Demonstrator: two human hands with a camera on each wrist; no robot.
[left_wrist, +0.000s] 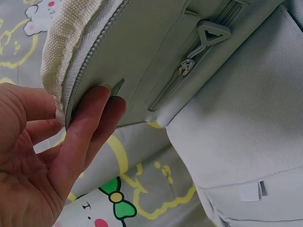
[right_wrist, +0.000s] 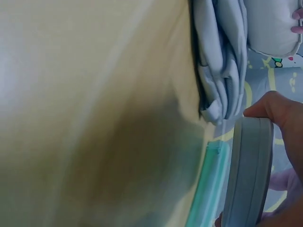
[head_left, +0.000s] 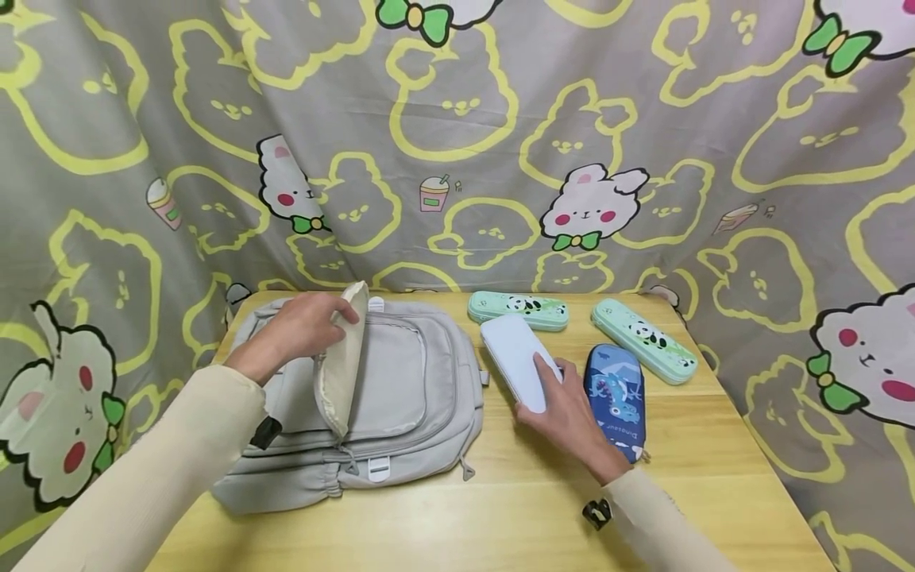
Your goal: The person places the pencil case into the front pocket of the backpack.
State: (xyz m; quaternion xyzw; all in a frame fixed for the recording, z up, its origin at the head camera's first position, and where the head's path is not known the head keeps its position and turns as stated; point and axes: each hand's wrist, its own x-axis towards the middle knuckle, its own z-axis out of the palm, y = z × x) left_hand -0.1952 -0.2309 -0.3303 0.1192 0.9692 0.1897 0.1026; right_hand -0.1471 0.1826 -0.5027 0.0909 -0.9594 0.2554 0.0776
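Note:
A grey backpack (head_left: 450, 397) lies on the table with the flap (head_left: 348, 373) of its front pocket raised. My left hand (head_left: 307, 326) pinches the edge of that flap; in the left wrist view, fingers and thumb of the left hand (left_wrist: 61, 137) close on its zippered rim. My right hand (head_left: 565, 409) grips a pale blue pencil case (head_left: 516, 357) by its sides, to the right of the backpack. The right wrist view has this pencil case (right_wrist: 248, 175) edge-on above the tabletop, between thumb and fingers. A dark blue dinosaur pencil case (head_left: 616, 397) lies just right of my right hand.
Two green panda pencil cases lie toward the back, one (head_left: 550, 318) behind the pale blue case and another (head_left: 646, 342) at the right. A patterned curtain (head_left: 486, 238) hangs behind the wooden table (head_left: 500, 516) and along its sides.

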